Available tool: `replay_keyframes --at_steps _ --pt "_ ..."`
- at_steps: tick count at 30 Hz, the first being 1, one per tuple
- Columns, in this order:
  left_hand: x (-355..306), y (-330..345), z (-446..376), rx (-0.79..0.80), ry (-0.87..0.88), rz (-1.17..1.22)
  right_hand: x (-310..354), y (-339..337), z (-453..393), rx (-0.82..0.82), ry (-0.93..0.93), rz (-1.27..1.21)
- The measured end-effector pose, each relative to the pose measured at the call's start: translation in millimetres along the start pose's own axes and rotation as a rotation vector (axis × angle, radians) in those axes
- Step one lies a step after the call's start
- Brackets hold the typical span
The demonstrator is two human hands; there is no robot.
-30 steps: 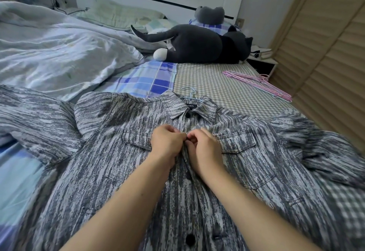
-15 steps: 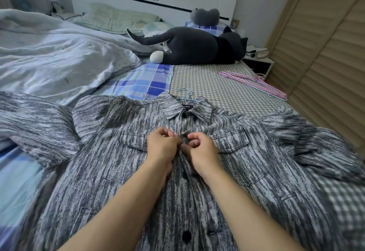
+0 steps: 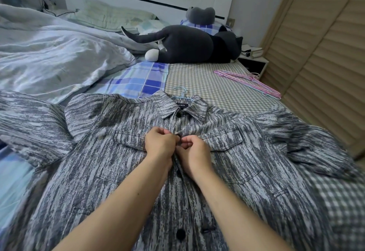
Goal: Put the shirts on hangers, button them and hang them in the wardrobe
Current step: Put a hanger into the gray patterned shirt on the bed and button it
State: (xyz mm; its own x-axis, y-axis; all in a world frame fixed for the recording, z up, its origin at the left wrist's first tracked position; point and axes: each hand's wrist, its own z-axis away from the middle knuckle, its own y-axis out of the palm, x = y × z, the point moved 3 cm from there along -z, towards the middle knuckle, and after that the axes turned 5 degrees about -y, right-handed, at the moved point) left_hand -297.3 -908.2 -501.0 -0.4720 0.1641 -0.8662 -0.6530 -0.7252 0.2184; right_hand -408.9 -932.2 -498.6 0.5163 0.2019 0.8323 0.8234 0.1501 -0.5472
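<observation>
One grey streaked shirt (image 3: 122, 162) lies spread face up on the bed (image 3: 213, 81), a blue hanger (image 3: 180, 93) poking from its collar. Left hand (image 3: 160, 145) and right hand (image 3: 194, 153) meet at the chest placket, fingers curled and pinching the fabric at a dark button (image 3: 178, 137). Pink hangers (image 3: 248, 81) lie near the louvered wardrobe (image 3: 325, 53); a plush cat (image 3: 189, 45) rests farther up.
</observation>
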Motion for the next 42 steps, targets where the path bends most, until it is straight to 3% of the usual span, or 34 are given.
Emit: replay_keyframes --at_steps 3,7,10,16,23,28,31,37,42 --pt "-3.6 -0.8 0.7 -0.004 -0.04 -0.053 0.4 -5.5 -2.3 0.052 -0.019 -0.005" --pt "-16.4 -6.0 -4.4 0.146 -0.066 -0.307 -3.8 -5.6 0.9 0.075 -0.014 -0.019" --pt "-19.5 -7.6 -3.5 0.137 0.014 -0.482 -6.0 -1.8 1.6 0.051 -0.021 -0.024" --pt "-2.6 -5.0 -1.5 0.027 -0.02 -0.231 -5.7 1.6 0.9 0.048 -0.039 0.022" --pt "-4.1 -2.7 1.0 0.027 -0.122 -0.084 -2.0 -0.1 5.6 0.003 -0.037 0.006" --pt "-3.9 -1.0 15.5 0.045 -0.152 0.059 -4.0 -5.9 6.9 -0.067 -0.034 -0.224" --pt "-1.9 -1.0 22.9 0.078 -0.143 0.108 -6.2 -3.7 3.0 -0.037 -0.059 -0.209" --pt "2.3 -0.9 18.7 -0.016 -0.11 0.103 -4.9 -3.3 1.1 -0.047 -0.109 0.008" --pt "2.4 -3.3 21.8 -0.016 0.128 -0.113 20.8 -29.1 -28.9 0.192 -0.04 -0.003"
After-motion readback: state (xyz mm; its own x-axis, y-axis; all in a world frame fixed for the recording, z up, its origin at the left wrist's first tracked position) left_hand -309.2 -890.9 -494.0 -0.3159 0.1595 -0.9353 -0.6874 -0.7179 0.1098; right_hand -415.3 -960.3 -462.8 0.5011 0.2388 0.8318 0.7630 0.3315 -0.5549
